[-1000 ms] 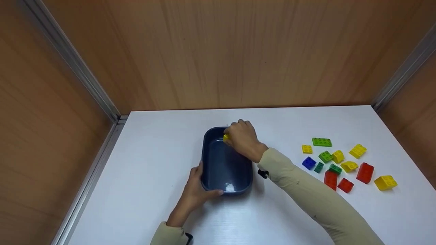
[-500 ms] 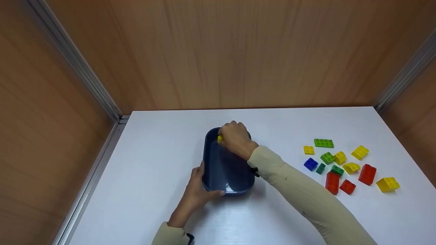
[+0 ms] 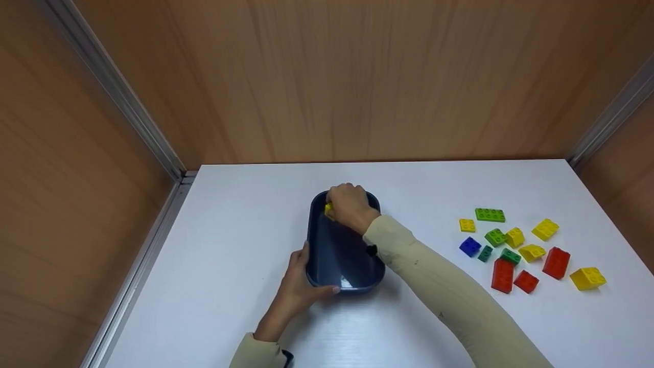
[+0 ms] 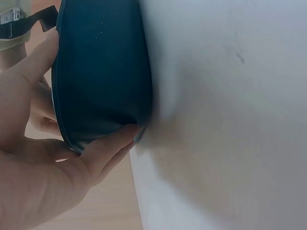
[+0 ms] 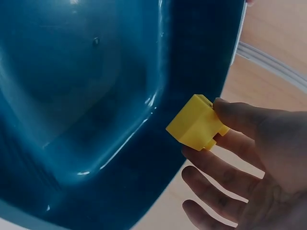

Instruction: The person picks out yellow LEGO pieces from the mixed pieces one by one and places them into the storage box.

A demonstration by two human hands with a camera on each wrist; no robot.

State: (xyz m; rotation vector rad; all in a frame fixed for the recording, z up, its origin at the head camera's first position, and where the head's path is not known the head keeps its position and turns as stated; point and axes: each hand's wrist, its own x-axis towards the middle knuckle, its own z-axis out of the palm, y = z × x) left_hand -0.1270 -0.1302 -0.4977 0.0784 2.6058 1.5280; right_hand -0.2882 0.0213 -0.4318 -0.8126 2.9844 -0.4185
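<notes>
A dark blue rectangular tub (image 3: 337, 260) stands on the white table. My left hand (image 3: 296, 289) grips its near left corner, thumb along the near side and fingers along the left side. In the left wrist view, the fingers of that hand (image 4: 43, 187) lie against the tub's outer wall (image 4: 103, 72). Over the far end of the tub, my right hand (image 3: 350, 204) holds a yellow toy brick (image 3: 329, 210). The right wrist view shows the brick (image 5: 194, 123) pinched between thumb and fingers, inside the rim, its studs towards the palm.
To the right lie several loose toy bricks: a light green one (image 3: 489, 214), a blue one (image 3: 470, 247), red ones (image 3: 556, 262) and yellow ones (image 3: 588, 278). A wooden panel (image 3: 327, 82) rises behind the table, with more panels at both sides.
My right hand, with the yellow brick, has moved left over the tub's far end. The left hand keeps its grip on the tub. The loose bricks lie as before.
</notes>
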